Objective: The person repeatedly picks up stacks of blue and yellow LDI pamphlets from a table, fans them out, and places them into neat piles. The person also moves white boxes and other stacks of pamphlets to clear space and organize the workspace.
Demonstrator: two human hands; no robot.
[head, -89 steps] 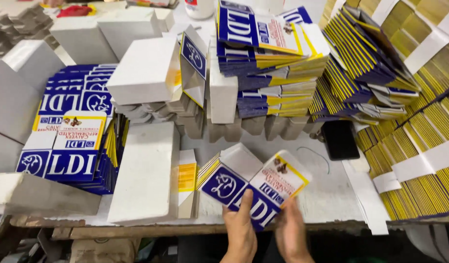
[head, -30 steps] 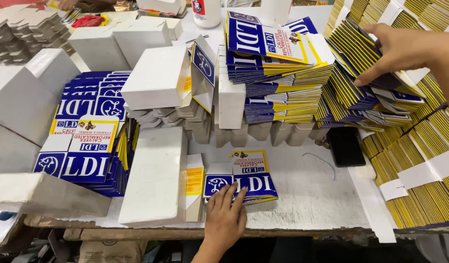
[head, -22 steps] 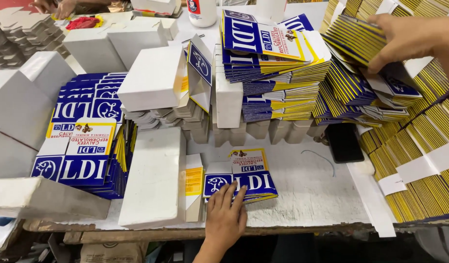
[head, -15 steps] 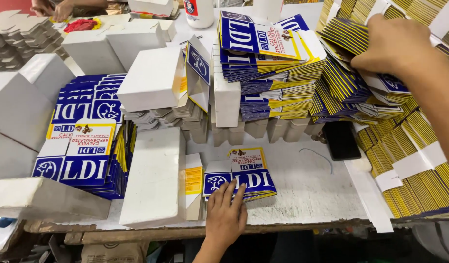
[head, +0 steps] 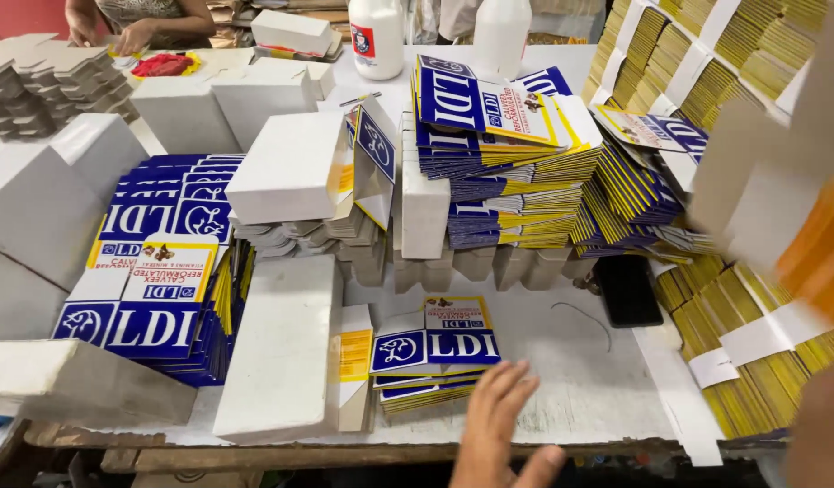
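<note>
Your left hand (head: 503, 425) hovers, fingers spread and empty, just beside the small stack of flat blue-and-yellow cartons (head: 433, 348) on the bench (head: 579, 398). Your right hand (head: 824, 434) is blurred; grip unclear. The cartons look light, stiff and slick: pinch their edges.

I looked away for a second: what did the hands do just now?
The left hand slid off the small stack of flat blue cartons toward the table edge. The right hand left the far right bundles and came back near, blurred. The stacks stayed put.
</note>
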